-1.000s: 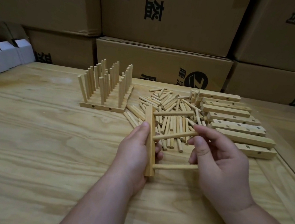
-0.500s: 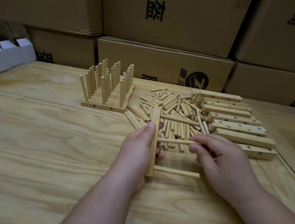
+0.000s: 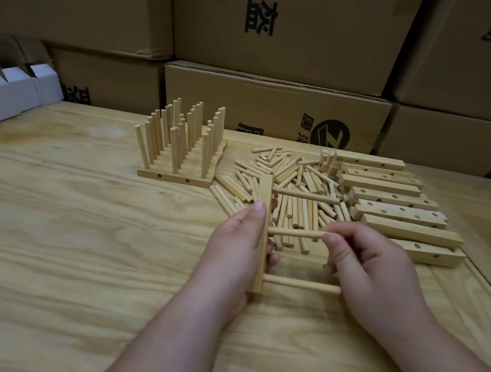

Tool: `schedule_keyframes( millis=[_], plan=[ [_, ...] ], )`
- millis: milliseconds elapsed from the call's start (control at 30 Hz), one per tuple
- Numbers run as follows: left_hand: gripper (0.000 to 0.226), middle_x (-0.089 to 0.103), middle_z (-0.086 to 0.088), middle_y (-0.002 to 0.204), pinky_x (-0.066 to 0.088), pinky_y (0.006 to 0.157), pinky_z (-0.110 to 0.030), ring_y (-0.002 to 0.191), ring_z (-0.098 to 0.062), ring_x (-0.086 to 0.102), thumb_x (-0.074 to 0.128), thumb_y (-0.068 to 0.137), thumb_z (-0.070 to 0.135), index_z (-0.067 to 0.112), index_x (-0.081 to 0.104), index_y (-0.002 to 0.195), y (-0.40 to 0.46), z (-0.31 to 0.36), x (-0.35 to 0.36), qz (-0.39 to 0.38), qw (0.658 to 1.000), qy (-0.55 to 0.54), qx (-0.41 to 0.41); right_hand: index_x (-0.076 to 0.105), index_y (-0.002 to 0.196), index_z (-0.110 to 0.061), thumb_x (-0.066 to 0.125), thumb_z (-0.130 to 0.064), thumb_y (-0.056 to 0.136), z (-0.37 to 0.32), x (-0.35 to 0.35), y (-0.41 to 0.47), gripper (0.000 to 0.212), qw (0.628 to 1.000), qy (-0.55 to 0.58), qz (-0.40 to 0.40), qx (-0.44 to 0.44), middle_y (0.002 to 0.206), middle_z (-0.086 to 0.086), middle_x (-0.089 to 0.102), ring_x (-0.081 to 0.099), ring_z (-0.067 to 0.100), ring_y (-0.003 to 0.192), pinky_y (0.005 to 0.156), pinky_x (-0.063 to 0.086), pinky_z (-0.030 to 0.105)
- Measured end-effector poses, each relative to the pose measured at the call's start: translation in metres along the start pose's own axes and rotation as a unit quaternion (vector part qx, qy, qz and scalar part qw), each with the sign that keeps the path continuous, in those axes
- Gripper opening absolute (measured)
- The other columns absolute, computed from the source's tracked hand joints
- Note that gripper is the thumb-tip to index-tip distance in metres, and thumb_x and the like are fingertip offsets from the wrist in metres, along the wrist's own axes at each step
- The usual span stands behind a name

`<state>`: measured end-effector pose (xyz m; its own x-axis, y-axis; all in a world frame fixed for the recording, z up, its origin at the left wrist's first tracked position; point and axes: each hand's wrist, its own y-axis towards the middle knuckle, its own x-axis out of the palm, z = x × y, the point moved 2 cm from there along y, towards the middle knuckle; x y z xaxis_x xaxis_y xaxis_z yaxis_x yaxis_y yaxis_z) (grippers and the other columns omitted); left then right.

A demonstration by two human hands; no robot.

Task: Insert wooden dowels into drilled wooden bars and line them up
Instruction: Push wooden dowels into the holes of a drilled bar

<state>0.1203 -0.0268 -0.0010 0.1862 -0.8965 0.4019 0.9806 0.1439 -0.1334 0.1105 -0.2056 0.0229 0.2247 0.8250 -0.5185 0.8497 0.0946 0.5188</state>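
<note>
Wooden bar (image 3: 261, 235), gripped upright by the left hand (image 3: 237, 247), now carried three dowels; right hand (image 3: 366, 262) had levelled the pinched middle dowel (image 3: 296, 233) square to it.

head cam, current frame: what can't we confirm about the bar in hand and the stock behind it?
- Middle dowel, head view: seating depth in the bar is hidden by the left hand.
- Its outer end: covered by the right hand fingers.
- Finished row: bar count unclear, front dowels mask the rear ones.
- Undrilled-looking bars: holes may face away.
</note>
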Motion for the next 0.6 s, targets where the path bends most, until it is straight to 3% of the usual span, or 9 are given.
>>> schedule_keyframes(
  millis=[100,233,367,467,533,600],
  plan=[
    [0.031,0.059,0.0,0.062,0.053,0.055,-0.028,0.054,-0.011,0.056,0.054,0.102,0.043,0.022,0.077,0.104,0.0,0.0,0.001,0.006,0.999,-0.049,0.002,0.065,0.11,-0.027,0.052,-0.026,0.1,0.0,0.005,-0.001,0.016,0.982,0.162,0.058,0.078,0.072,0.002,0.067,0.065,0.015,0.06,0.059,0.056,0.028],
    [0.035,0.064,-0.005,0.067,0.054,0.058,-0.032,0.052,-0.016,0.058,0.047,0.106,0.039,0.018,0.075,0.11,0.004,0.005,-0.002,0.031,0.989,-0.146,-0.011,0.066,0.106,-0.019,0.05,-0.016,0.103,0.007,0.003,0.001,0.016,0.959,0.216,0.094,0.16,0.067,0.003,0.064,0.057,0.02,0.053,0.061,0.053,0.046],
    [0.032,0.074,-0.003,0.071,0.058,0.056,-0.032,0.052,-0.012,0.064,0.043,0.108,0.035,0.017,0.07,0.113,0.006,0.01,-0.007,0.08,0.979,-0.185,-0.005,0.073,0.093,-0.026,0.062,-0.008,0.096,-0.001,0.007,-0.003,0.021,0.975,0.158,0.033,0.152,0.071,-0.001,0.07,0.063,0.015,0.056,0.056,0.056,0.028],
    [0.029,0.075,-0.001,0.073,0.062,0.077,-0.047,0.061,-0.013,0.068,0.041,0.109,0.033,0.018,0.066,0.111,0.008,0.013,-0.009,0.096,0.972,-0.213,0.002,0.076,0.09,-0.037,0.074,-0.022,0.086,-0.01,0.016,-0.007,0.016,0.984,0.107,-0.028,0.143,0.082,-0.011,0.074,0.068,0.015,0.064,0.062,0.061,0.031],
    [0.029,0.076,-0.001,0.074,0.062,0.07,-0.042,0.06,-0.012,0.068,0.037,0.11,0.031,0.015,0.062,0.115,0.01,0.015,-0.01,0.103,0.965,-0.243,0.013,0.075,0.097,-0.037,0.079,-0.035,0.079,-0.021,0.023,-0.004,0.019,0.98,0.116,-0.056,0.154,0.086,-0.011,0.074,0.069,0.02,0.063,0.062,0.062,0.038],
    [0.031,0.077,-0.003,0.076,0.06,0.061,-0.035,0.061,-0.014,0.07,0.035,0.111,0.029,0.012,0.058,0.121,0.009,0.019,-0.012,0.113,0.957,-0.265,0.023,0.071,0.106,-0.038,0.079,-0.046,0.07,-0.031,0.031,0.007,0.038,0.98,0.097,-0.085,0.15,0.09,-0.013,0.072,0.069,0.018,0.063,0.061,0.061,0.036]
  ],
)
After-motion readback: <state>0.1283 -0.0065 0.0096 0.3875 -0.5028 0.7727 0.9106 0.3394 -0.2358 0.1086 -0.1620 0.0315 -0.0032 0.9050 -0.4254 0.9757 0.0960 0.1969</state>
